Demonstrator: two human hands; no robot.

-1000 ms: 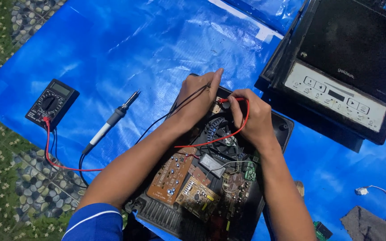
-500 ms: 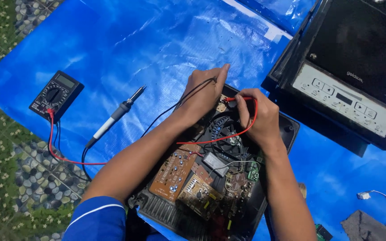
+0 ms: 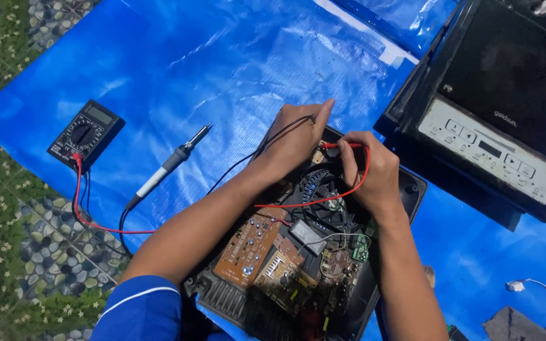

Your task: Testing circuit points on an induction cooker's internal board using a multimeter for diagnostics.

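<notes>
Two probes were held over the opened appliance base [image 3: 298,252]: the red probe [image 3: 342,146] was pinched in the right hand [image 3: 371,177], the black probe lead [image 3: 266,142] was gripped in the closed left hand [image 3: 295,142]. Left of the base, a multimeter [image 3: 85,132] and soldering iron [image 3: 169,165] were laid.

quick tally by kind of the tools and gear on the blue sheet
multimeter: 1
soldering iron: 1
test probes: 2, red probe in the right hand, black lead at the left hand
opened cooker base: 1
cooker top panel: 1
total: 6
</notes>
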